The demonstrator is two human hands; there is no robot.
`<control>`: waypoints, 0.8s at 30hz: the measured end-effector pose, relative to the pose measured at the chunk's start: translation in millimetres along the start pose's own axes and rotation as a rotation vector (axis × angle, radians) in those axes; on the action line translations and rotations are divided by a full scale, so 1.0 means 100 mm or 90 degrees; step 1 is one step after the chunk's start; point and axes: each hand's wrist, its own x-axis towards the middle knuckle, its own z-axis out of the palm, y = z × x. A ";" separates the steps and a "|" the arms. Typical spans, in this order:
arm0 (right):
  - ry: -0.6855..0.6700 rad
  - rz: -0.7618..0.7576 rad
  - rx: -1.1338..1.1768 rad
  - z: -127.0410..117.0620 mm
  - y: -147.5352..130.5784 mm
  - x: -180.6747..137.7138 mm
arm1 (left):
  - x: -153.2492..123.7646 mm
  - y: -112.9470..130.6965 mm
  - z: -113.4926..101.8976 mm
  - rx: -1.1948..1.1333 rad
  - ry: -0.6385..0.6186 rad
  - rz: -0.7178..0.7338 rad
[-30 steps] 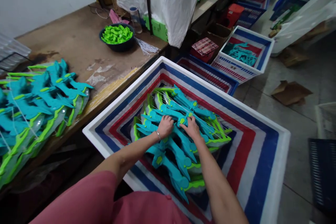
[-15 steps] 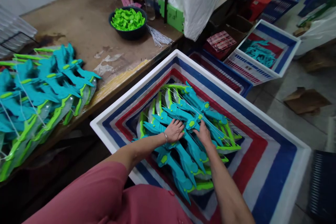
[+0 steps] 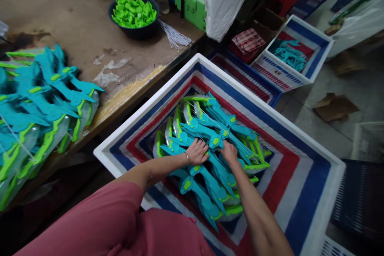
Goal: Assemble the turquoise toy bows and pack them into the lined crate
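Note:
Several teal and green plastic toy bows (image 3: 207, 130) with white strings lie stacked in a large white-rimmed tub (image 3: 312, 154) in front of me. My left hand (image 3: 197, 152), with a band at its wrist, rests on the teal middle parts of the stack, its fingers stretched out. Close to its right, my right hand (image 3: 229, 153) is closed at the teal grip of one bow, near a green hub; its fingertips are partly hidden under the bow.
On the wooden table (image 3: 69, 4) at left lie more toy bows (image 3: 45, 100). A dark bowl (image 3: 136, 32) of green pieces and a bundle of white strings (image 3: 175, 34) are at its back. Beyond the tub stand a smaller basket (image 3: 321, 54) with teal parts and a dark crate (image 3: 354, 200).
The view has shifted, so table and tub sit slightly further left and the table things higher. Both hands stay at the bow stack; the right hand's fingers have curled further in under the bow.

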 end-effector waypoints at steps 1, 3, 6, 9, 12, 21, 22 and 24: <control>-0.001 0.004 0.001 -0.01 -0.01 0.00 | 0.00 0.00 0.01 -0.003 0.002 0.001; -0.002 0.013 0.004 -0.03 -0.02 0.00 | 0.00 -0.01 0.03 -0.008 0.005 0.001; 0.007 0.023 0.011 -0.03 -0.02 -0.03 | -0.02 -0.01 0.04 -0.014 0.007 -0.002; 0.019 0.029 0.021 -0.02 -0.01 -0.09 | -0.03 -0.01 0.04 -0.021 0.004 -0.007; 0.027 0.037 0.027 -0.03 -0.02 -0.12 | -0.04 -0.01 0.02 -0.022 -0.003 -0.004; 0.029 0.039 0.025 -0.02 -0.15 -0.02 | -0.04 -0.03 -0.06 -0.009 -0.040 0.025; 0.026 0.039 0.023 -0.02 -0.17 -0.01 | -0.03 -0.04 -0.07 -0.009 -0.044 0.027; 0.017 0.044 0.018 -0.03 -0.18 0.00 | -0.02 -0.05 -0.08 -0.010 -0.051 0.030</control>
